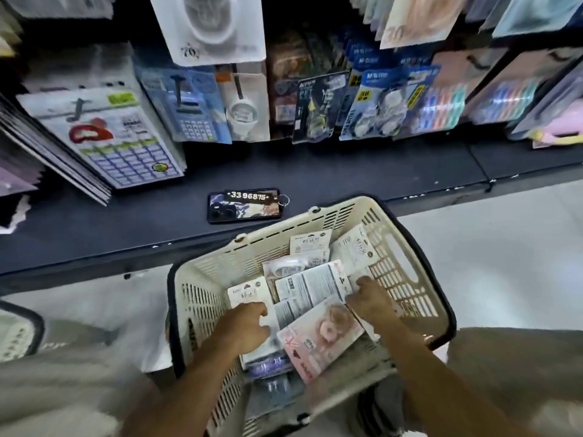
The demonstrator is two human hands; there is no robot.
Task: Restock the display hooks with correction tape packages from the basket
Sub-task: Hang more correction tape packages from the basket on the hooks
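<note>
— Head view: how much room is showing around the basket?
— Its far rim is sitting against the dark shelf edge; pale floor is lying open to the right.
— And the hands?
— Both are reaching in. The left hand is curling onto a white correction tape package; the right hand is pinching another package.

Phone, lying flat on the dark shelf near its front edge: overlay digits read "33.96875". White hanging package, top of display: "70" printed at lower left. Blue hanging packages: "M&G" logo, blurred. Other print illegible.
</note>
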